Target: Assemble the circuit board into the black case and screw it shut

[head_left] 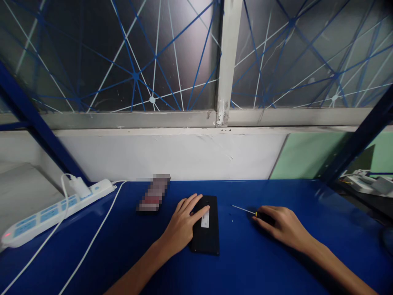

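My left hand lies over the left side of a flat black rectangular device. Its fingers are stretched out, and the thumb reaches across toward a white label on the device. Small dots like screw holes show near the device's corners. To the right, my right hand is closed around a screwdriver with a dark handle and a yellow collar. The thin shaft points left, its tip apart from the device. Tiny specks, perhaps screws, lie on the table between device and screwdriver.
The blue table ends at a white wall below the windows. Left stands a white power strip with a plugged charger and trailing white cables. A blurred-out phone-like object lies behind my left hand.
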`<state>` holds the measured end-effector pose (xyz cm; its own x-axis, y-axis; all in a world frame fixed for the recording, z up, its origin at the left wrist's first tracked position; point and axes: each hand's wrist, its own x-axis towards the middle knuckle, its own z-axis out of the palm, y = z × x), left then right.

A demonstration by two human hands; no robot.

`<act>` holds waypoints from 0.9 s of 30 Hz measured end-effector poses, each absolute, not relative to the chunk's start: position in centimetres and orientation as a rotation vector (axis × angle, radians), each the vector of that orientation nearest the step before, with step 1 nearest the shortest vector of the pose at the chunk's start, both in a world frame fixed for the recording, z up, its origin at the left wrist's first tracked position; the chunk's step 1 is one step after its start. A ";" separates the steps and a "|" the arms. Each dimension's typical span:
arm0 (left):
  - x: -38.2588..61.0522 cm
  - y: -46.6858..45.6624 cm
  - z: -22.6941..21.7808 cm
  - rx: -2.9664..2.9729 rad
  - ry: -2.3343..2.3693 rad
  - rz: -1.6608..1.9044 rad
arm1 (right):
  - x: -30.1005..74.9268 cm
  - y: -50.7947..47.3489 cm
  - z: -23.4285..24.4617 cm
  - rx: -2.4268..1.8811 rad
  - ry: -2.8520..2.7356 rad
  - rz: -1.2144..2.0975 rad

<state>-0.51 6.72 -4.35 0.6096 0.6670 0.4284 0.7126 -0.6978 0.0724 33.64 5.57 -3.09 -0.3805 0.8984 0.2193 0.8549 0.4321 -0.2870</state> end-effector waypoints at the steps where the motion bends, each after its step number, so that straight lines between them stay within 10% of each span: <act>1: -0.5 6.8 -4.3 -2.766 -1.145 -0.607 | 33.6 5.6 -3.1 -1.500 -2.353 0.177; 27: 0.4 6.1 -3.5 -2.405 -1.190 -0.478 | 33.0 5.2 -2.6 -1.493 -2.327 0.330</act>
